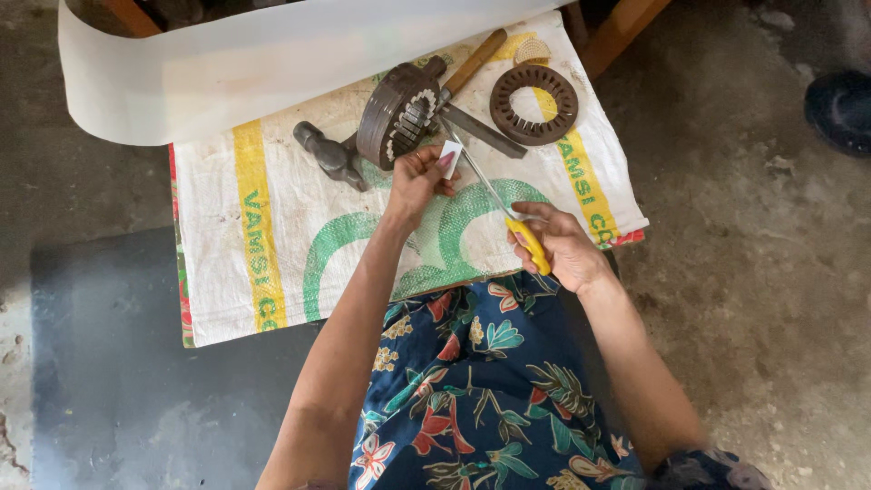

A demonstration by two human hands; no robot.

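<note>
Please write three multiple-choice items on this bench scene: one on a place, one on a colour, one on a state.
1. Where does the loose slotted ring lie?
A. on the floor
B. on the sack cloth
C. in the lap

2. What colour is the handle of the screwdriver?
A. yellow
B. red
C. black

3. How does the right hand stand?
A. open and flat
B. closed around the screwdriver's handle
C. resting on the hammer

Answers: 1 B, the ring rests on the printed cloth. 2 A, the grip is yellow. 3 B, the fingers wrap the handle, while the left hand pinches a small white slip.
</note>
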